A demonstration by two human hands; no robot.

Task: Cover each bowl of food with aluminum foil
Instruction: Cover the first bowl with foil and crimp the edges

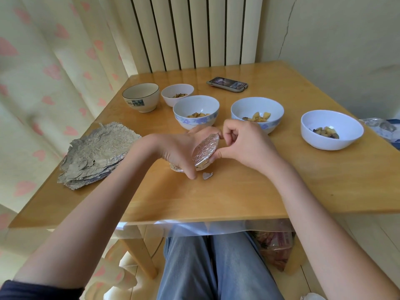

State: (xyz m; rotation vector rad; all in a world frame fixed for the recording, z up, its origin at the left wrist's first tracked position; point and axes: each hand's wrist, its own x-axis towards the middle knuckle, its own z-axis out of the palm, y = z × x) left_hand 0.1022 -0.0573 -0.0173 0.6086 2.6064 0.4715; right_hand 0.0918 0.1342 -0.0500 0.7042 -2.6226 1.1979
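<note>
Head view: nearest on the wooden table (216, 198) lies one small foil scrap (207, 175). Just above it, two hands hold one foil-wrapped bowl (204, 151) tilted on its edge: the left hand (179, 151) curls round its left side, the right hand (242, 144) pinches its right rim. To the left sits one stack of crumpled foil sheets (95, 154). Farther back stand five uncovered bowls: three white-and-blue ones (195, 111) (257, 114) (332, 129), one small white bowl (177, 94) and one cream bowl (141, 96). Beyond lies one phone (227, 84).
</note>
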